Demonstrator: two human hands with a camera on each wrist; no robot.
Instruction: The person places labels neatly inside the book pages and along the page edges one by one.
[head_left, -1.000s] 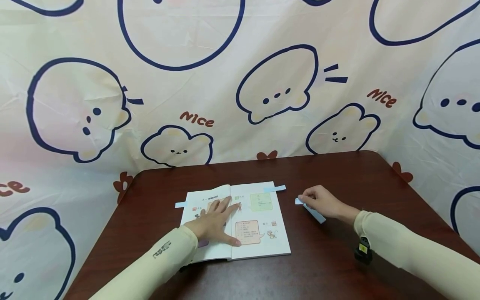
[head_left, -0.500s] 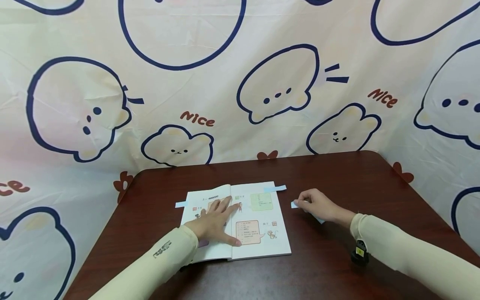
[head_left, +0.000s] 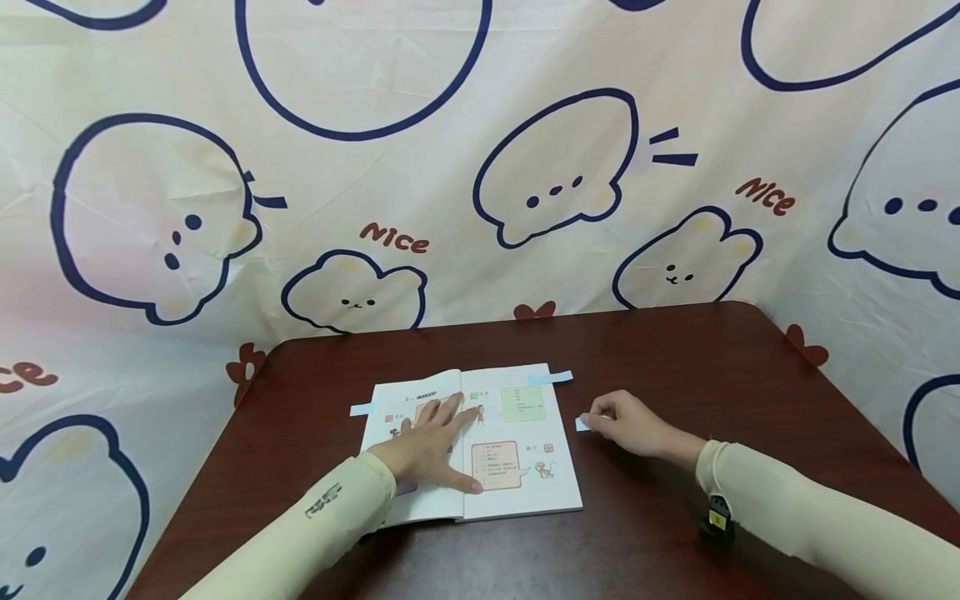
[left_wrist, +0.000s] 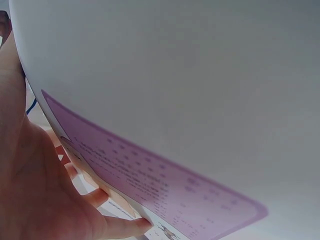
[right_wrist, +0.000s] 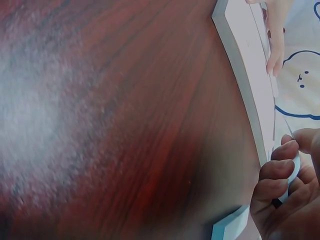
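An open book [head_left: 521, 425] with printed pages lies on the table. My left hand [head_left: 426, 448] rests across its middle, fingers spread over both pages. In the left wrist view, a page with a purple printed box [left_wrist: 150, 165] curves up close to the camera. To the right of the book, my right hand [head_left: 630, 425] pinches a small light-blue sticky note [head_left: 582, 424] between thumb and fingers. The note's end sticks out toward the book's right edge, apart from it. A light-blue pad of sticky notes [right_wrist: 232, 225] lies on the table beside the right hand, hidden in the head view.
One light-blue sticky note [head_left: 553, 377] juts from the book's upper right edge, and another sticky note [head_left: 361, 409] from its left edge. The dark brown table [head_left: 675, 350] meets a patterned cloth backdrop [head_left: 450, 208] behind and at the sides.
My right hand has moved left and nearer to me, carrying the sticky note closer to the book. The pad on the table has become covered in the head view. My left hand stays put.
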